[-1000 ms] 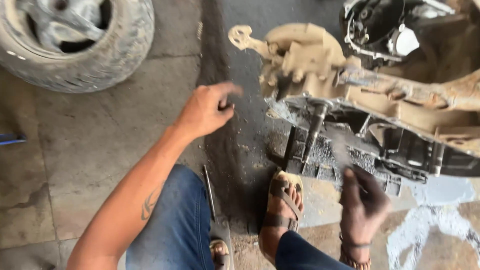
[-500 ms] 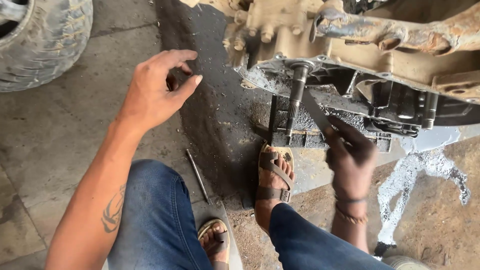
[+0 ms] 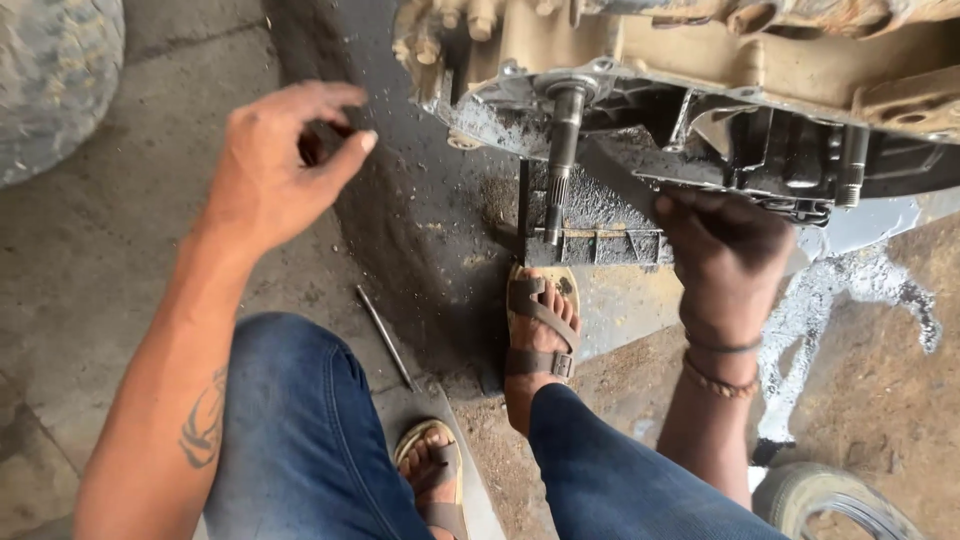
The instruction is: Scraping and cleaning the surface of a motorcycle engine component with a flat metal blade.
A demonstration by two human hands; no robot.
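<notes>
Since half a second ago the view has tipped nearer to the greasy gearbox casing point(image 3: 700, 90), which now fills the far right; the left hand point(image 3: 275, 170) has come a little nearer and its fingers have closed in, and the right hand point(image 3: 725, 255) has shifted rightward along the casing's lower edge.

The splined shaft point(image 3: 560, 150) juts from the casing with its long axis running far to near, its tip pointing down toward the sandalled right foot point(image 3: 535, 340); it lies to the left of the right hand and to the right of the left hand, and the right hand is plainly the nearer of the two; the left hand hangs well apart over the oil-dark floor point(image 3: 420, 220).

The right hand's fingers are curled up against the casing's dirty underside, just right of a flat dark bar point(image 3: 620, 170) that slants from the shaft toward the hand; whether they clamp that bar or merely press the housing I cannot tell, since the fingertips are hidden. The left hand's thumb and forefinger are drawn together around a small dark piece point(image 3: 322, 140), too small to name; the other fingers curl loosely.

A thin metal rod point(image 3: 385, 335) lies on the floor near the left knee; a tyre point(image 3: 55, 80) sits at the far left.
</notes>
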